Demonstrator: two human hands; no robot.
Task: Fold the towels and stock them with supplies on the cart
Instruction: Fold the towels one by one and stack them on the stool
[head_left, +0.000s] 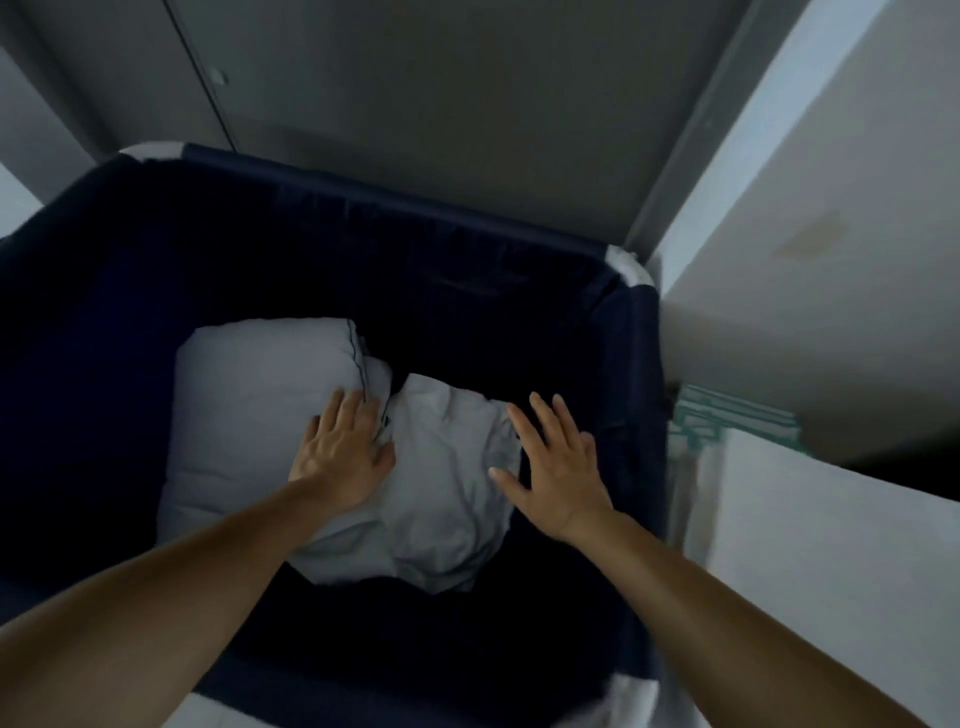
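Observation:
A deep navy fabric cart bin (631, 364) fills the lower left of the head view. Inside it lie a white pillow (249, 395) with dark piping and, beside it to the right, a crumpled white linen bundle (447, 493). My left hand (340, 452) rests flat on the seam between pillow and bundle, fingers straight. Over the bundle's right edge, near the bin's right wall, my right hand (558, 467) is spread open; whether it touches the cloth is unclear.
A grey cabinet door (441, 104) rises behind the bin. To the right stands a white wall (831, 208). A white folded sheet or surface (831, 571) lies at lower right, with teal-striped towels (737, 415) stacked behind it.

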